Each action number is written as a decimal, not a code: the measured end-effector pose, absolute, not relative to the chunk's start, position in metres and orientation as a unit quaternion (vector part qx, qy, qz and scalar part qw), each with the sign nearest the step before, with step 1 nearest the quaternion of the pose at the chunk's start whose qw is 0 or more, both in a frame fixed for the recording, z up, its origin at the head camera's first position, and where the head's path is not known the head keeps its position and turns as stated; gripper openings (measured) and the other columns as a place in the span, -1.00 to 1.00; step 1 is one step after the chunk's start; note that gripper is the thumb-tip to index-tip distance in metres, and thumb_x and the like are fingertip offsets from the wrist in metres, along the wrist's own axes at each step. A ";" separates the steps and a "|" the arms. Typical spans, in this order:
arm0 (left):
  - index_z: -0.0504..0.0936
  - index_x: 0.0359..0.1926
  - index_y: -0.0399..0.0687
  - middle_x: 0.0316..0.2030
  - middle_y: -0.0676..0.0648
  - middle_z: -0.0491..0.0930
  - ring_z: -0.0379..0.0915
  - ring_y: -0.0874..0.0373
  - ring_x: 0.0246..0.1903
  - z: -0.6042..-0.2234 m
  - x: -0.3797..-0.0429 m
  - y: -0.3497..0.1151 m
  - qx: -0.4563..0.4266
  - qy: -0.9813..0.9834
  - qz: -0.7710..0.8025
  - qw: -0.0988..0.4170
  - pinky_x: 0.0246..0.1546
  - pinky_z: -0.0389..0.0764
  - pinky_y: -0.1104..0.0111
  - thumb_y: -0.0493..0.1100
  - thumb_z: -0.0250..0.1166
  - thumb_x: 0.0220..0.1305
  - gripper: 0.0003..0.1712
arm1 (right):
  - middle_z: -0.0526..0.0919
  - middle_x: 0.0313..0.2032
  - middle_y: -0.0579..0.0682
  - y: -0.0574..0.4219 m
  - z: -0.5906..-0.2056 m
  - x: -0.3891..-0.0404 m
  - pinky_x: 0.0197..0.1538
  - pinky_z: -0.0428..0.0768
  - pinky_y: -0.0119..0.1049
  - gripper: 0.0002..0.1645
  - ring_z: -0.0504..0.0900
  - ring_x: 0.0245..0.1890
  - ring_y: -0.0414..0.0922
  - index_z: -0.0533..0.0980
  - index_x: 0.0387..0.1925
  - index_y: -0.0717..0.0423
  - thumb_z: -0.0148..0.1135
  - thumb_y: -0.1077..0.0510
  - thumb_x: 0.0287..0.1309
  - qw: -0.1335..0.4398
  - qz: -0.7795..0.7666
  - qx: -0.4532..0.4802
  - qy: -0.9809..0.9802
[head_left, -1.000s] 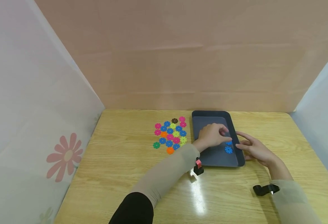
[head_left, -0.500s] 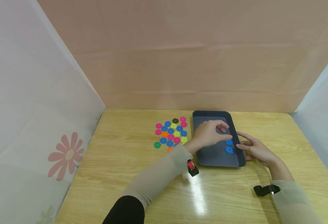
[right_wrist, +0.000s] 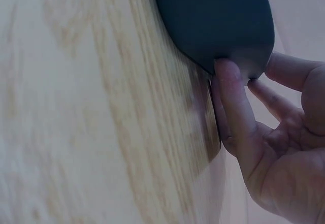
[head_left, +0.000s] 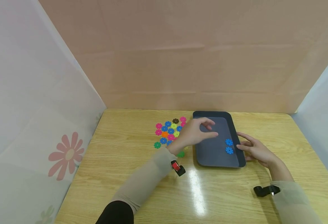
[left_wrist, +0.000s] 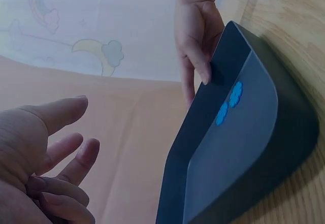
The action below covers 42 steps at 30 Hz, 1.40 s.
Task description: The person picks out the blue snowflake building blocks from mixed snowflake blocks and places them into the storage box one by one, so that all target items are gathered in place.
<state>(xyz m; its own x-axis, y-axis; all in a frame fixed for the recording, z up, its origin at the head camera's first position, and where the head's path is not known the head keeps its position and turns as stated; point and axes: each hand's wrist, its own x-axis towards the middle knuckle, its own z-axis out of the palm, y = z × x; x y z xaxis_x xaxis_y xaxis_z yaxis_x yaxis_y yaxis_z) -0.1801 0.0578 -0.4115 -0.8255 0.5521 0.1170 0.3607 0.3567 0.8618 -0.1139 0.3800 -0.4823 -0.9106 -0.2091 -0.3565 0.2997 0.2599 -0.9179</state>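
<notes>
My left hand [head_left: 194, 132] hovers over the left rim of a dark grey tray [head_left: 208, 155], thumb and forefinger apart and nothing between them. Two blue notched plastic discs [head_left: 229, 150] lie flat inside the tray near its right wall; the left wrist view shows the same blue discs [left_wrist: 235, 94] in a line. At the tray's right side my right hand [head_left: 255, 151] holds the edge, its thumb at the rim. In the right wrist view, a finger [right_wrist: 233, 92] of that hand presses the tray's outer wall [right_wrist: 218, 21].
Left of the tray, a cluster of notched discs in pink, blue, yellow, orange, brown and green [head_left: 157, 145] lies on the wooden table [head_left: 124, 168], partly hidden by my left hand. A tan backdrop [head_left: 164, 62] stands behind, and a pale flower-printed panel [head_left: 66, 93] stands at left.
My left hand has drawn back leftward from above the blue discs to the tray's left rim, uncovering both discs. My right hand has stayed at the tray's right edge.
</notes>
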 end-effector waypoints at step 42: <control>0.74 0.10 -0.01 -0.15 0.03 0.72 0.62 0.13 -0.14 -0.486 -0.190 -0.089 0.147 0.894 0.418 0.061 -0.08 0.59 0.14 0.04 0.52 0.27 -0.57 | 0.43 0.20 0.38 0.385 -0.480 -0.109 -0.14 0.74 0.06 -0.09 0.76 -0.10 0.10 -0.12 0.68 -0.02 0.14 0.08 0.56 0.208 -0.603 0.013 0.770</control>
